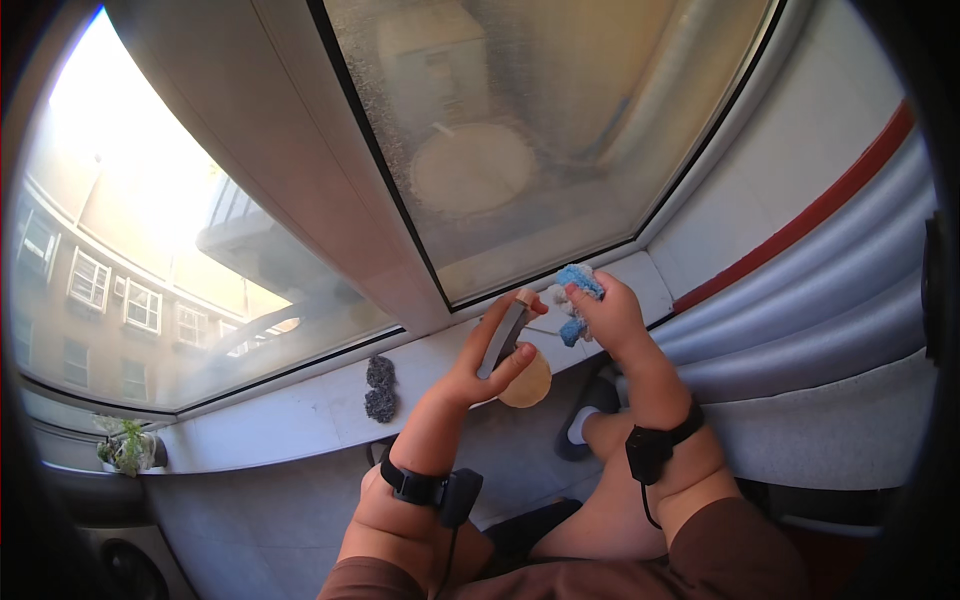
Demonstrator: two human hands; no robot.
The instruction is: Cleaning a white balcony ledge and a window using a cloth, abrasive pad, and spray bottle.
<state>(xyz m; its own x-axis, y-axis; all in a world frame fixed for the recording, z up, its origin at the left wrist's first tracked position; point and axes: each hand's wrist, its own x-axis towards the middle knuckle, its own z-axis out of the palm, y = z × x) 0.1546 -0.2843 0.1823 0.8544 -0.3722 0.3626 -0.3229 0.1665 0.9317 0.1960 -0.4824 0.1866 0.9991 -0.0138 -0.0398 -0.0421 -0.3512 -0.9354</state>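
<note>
My left hand [499, 352] is around a grey elongated object [504, 337] with a pale end piece; I cannot tell what it is. Just below its thumb a round cream-coloured thing [527, 381] shows, partly hidden by the hand. To the right, over the windowsill, my right hand [611, 311] grips a bunched blue and white fluffy cloth or yarn piece [572, 330]. A thin pale line runs between the two hands. A dark grey fluffy piece [381, 390], narrow in its middle, lies on the sill to the left of my left hand.
The white windowsill [300, 420] runs under a closed window [510, 150]. A potted plant [129, 448] stands at its left end. A silvery curtain [795, 315] hangs on the right. Below the sill are my legs and a grey slipper [574, 448]. Cabled black bands are on both forearms.
</note>
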